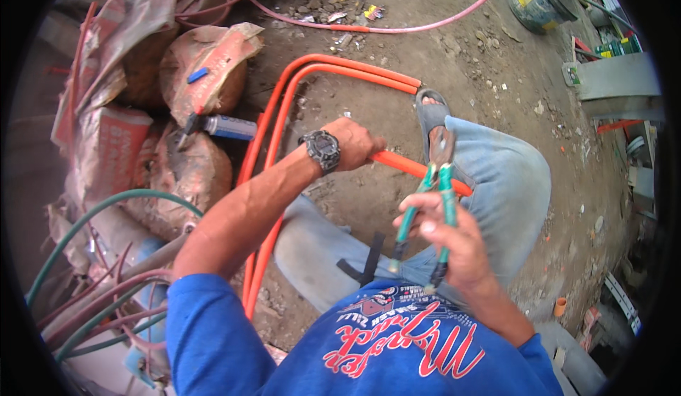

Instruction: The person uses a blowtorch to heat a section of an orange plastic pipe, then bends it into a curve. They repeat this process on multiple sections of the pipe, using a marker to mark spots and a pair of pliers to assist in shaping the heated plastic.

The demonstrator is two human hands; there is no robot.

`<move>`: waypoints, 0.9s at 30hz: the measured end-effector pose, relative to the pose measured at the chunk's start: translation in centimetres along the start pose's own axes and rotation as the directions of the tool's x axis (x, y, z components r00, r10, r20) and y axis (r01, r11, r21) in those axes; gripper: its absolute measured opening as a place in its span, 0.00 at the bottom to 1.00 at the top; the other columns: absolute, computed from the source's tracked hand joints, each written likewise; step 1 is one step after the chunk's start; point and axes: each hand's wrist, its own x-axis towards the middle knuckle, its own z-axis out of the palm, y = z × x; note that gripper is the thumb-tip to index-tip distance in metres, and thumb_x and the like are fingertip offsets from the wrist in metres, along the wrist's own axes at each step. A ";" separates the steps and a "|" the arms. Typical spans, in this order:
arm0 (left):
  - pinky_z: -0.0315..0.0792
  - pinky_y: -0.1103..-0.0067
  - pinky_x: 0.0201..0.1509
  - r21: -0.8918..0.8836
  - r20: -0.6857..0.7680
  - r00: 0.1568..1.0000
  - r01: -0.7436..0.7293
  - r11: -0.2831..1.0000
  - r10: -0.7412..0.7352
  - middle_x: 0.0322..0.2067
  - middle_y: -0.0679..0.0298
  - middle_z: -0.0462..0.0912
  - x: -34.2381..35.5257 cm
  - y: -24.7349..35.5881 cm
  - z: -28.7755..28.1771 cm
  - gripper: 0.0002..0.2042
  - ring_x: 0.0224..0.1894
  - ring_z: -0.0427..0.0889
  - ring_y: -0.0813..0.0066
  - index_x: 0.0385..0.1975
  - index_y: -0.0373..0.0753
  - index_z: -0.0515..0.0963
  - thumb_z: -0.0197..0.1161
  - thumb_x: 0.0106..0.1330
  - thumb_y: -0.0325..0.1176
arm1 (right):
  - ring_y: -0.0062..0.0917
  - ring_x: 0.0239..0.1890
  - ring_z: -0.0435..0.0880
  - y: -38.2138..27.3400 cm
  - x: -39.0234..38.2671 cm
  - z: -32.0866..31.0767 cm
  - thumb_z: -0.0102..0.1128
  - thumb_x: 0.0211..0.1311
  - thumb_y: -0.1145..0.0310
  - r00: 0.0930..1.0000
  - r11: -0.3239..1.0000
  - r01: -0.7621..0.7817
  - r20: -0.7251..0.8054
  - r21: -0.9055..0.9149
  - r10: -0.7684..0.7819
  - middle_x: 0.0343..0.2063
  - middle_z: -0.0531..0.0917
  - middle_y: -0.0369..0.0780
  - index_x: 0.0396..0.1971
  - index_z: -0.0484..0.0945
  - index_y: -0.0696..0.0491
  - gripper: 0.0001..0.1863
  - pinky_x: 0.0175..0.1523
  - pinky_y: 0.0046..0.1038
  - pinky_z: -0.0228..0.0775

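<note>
Nearest: blue shirt, then R hand, up over the lap w/ green-handled pliers. Fingers & thumb are loosely curled round the grips; grips stand apart, so prob. no squeeze on now. Pliers' nose points away from body, over the far sandal; can't tell if it touches anything.

L hand, w/ dark wristwatch, is fisted round one end of the short orange tube; tube slants from fist to jeans, other end at the R leg, passing behind the pliers. What's inside the fist is hidden.

Beyond: two long orange tubes on the dirt ground, side by side, run up its L side, bend, & end just beside the sandal. Status, my read: bends in the long pair look done; short pc. is in hand but not in the pliers' bite, so work on it seems unfinished. Its fist-side end can't be checked.

L side of ground: canister w/ dark head by the worn sacks, small blue item on top of one. Far: pink hose across the ground; dark bucket near its far R corner.
</note>
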 end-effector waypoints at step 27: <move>0.75 0.62 0.48 -0.669 -0.367 0.139 0.648 0.365 -0.920 0.36 0.52 0.83 -19.0 13.5 6.6 0.15 0.41 0.82 0.50 0.50 0.34 0.82 0.71 0.66 0.33 | 0.48 0.64 0.74 9.8 41.9 1.2 0.69 0.64 0.58 0.923 -0.305 0.372 0.385 -0.877 0.021 0.58 0.76 0.53 0.50 0.84 0.56 0.20 0.65 0.47 0.75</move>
